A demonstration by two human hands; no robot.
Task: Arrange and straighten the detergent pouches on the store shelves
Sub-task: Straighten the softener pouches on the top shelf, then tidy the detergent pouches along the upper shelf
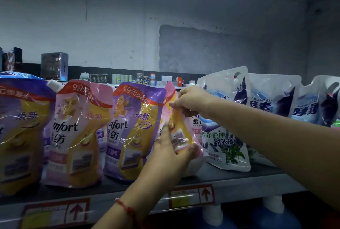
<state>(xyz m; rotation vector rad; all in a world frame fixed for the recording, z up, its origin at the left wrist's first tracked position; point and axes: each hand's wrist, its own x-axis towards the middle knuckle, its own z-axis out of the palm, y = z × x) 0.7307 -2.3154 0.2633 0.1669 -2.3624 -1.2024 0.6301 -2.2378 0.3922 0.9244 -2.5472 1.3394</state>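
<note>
A pink-and-yellow Comfort pouch [177, 127] is held edge-on between the purple Comfort pouch [134, 129] and the white lavender detergent pouch [223, 136], above the shelf [230, 179]. Its upper edge is pinched by the right hand [191, 100]; its lower part is gripped by the left hand [170, 152], thumb on one face and fingers on the other. Both hands are thus clamped on the same pouch.

Risks, as judged:
- The pouch is soft and glossy. A slip is likely if the pinch at the top is relaxed before the base is seated.
- The gap is narrow. The purple pouch can be toppled if the held pouch is forced in sideways.
- The white pouch leans; it can be pushed further over by the right forearm, which crosses in front of it.

Legible writing:
- On the pink Comfort pouch [77, 133] and the purple one: "mfort" (first letters hidden), "金纺", "焕新", and a red banner "9.9元惊喜价".
- On the white lavender pouch: "洗衣液" and "2kg".
- On the shelf-edge label [191, 195]: a red arrow pointing up; the price cannot be read.
</note>
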